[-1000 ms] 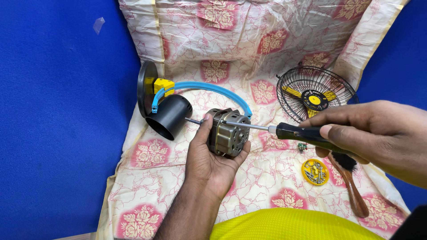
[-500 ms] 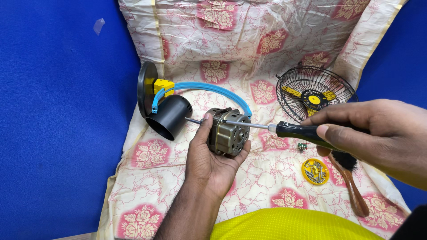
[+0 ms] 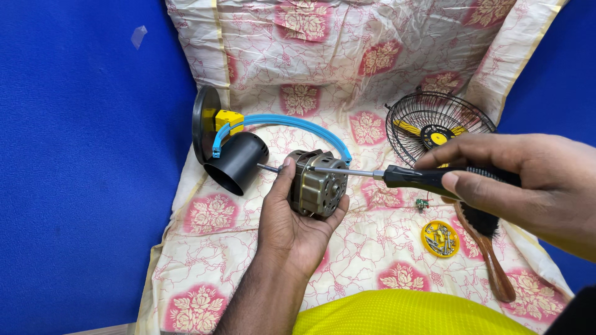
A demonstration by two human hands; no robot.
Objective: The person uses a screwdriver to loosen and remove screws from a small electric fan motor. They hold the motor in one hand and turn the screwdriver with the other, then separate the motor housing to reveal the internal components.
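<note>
My left hand (image 3: 292,223) grips a small metal fan motor (image 3: 318,183) from below, its shaft pointing left toward a black cylindrical housing (image 3: 236,162). My right hand (image 3: 528,183) holds a black-handled screwdriver (image 3: 410,178) level, with the steel tip resting on the top of the motor. The motor is held above a floral cloth (image 3: 372,260).
A black wire fan guard with a yellow blade hub (image 3: 434,127) leans at the back right. A blue curved bracket (image 3: 292,123) joins a yellow block and a black disc (image 3: 205,121). A yellow cap of screws (image 3: 440,239), a wooden-handled brush (image 3: 490,254) and a tiny circuit piece (image 3: 422,203) lie at right.
</note>
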